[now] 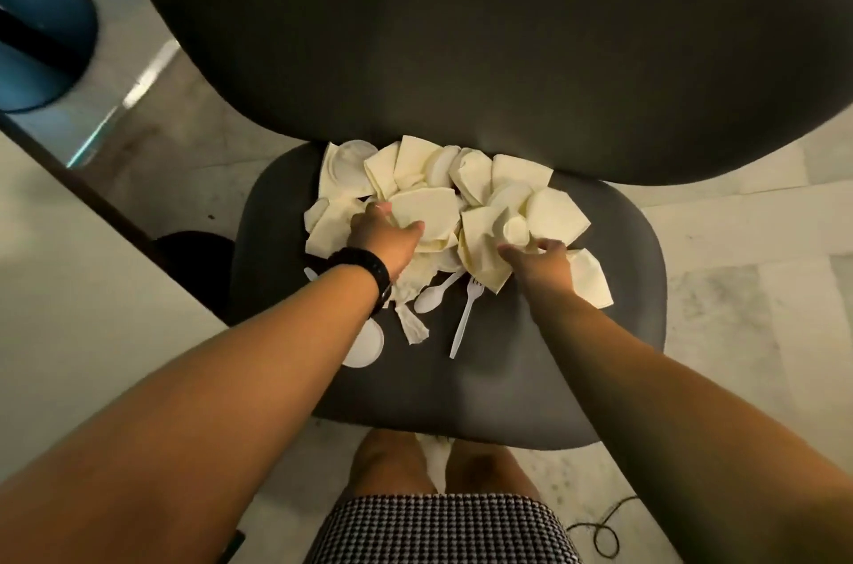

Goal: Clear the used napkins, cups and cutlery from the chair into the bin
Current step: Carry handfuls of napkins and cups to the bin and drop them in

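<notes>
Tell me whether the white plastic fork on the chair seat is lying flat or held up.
Lying flat. The fork rests loose on the chair seat, tines toward the napkin pile; neither hand touches it.

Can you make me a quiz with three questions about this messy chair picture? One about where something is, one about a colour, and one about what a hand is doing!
1. Where does the white fork lie?
A. On the floor
B. On the chair seat, nearer the person than the napkin pile
C. In the bin

2. What colour is the band on the left wrist?
A. Black
B. Red
C. Yellow

3. What is the left hand doing?
A. Hanging at the person's side
B. Holding the spoon
C. Reaching into the napkins, fingers on them

Answers:
1 B, the fork lies on the dark seat, below the pile in the picture.
2 A, the band looks black.
3 C, the hand is in the pile; the spoon lies alone.
</notes>
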### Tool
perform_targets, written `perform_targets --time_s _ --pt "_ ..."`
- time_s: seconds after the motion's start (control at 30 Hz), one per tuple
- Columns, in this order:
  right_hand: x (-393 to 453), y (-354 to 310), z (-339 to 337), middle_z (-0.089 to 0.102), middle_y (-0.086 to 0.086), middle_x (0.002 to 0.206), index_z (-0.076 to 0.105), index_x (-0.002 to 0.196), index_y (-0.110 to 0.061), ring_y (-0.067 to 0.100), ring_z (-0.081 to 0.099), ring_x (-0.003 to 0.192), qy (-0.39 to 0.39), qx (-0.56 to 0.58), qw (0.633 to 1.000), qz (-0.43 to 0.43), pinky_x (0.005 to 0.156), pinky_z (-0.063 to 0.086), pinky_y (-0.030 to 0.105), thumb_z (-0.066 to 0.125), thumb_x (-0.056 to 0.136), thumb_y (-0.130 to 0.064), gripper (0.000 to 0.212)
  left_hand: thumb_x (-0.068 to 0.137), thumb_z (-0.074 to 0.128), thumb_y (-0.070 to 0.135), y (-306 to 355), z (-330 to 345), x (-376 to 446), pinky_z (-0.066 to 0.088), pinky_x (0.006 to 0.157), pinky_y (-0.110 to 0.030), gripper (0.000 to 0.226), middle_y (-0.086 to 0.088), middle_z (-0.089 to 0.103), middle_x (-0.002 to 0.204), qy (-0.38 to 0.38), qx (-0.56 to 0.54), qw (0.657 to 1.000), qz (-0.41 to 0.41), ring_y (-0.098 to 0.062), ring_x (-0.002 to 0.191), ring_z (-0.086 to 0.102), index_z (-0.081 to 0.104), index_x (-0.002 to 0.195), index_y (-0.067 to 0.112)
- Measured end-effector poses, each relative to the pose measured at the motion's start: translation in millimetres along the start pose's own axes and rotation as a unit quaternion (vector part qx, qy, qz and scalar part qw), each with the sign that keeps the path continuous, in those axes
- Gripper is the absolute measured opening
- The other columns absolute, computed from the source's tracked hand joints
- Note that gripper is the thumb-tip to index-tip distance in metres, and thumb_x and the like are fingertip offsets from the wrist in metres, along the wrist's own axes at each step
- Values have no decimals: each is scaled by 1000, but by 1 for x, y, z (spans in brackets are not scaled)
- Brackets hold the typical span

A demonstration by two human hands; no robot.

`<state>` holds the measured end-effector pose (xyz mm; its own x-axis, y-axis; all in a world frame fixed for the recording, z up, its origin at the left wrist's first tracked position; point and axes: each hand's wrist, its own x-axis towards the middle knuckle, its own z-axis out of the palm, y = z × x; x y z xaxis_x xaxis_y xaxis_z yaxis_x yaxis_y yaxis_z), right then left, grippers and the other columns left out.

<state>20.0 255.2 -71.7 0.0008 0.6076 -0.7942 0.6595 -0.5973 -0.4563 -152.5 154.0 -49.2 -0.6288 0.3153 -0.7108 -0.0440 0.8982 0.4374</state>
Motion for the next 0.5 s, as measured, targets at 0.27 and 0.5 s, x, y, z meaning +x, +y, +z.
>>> perform_targets --time_s 0.27,0.5 --pt "27 -4 31 55 4 129 46 134 -18 30 56 115 60 -62 996 -3 91 49 40 74 75 -51 73 63 70 67 14 26 32 23 114 -49 109 -9 13 150 -6 213 977 9 -34 143 13 10 149 36" --pt "23 10 16 57 -3 97 51 120 -25 17 56 83 32 2 1000 -1 70 43 26 60 91 -35 32 78 71 44 2 19 43 39 106 -45 48 -6 50 132 19 208 976 64 -29 126 46 55 118 24"
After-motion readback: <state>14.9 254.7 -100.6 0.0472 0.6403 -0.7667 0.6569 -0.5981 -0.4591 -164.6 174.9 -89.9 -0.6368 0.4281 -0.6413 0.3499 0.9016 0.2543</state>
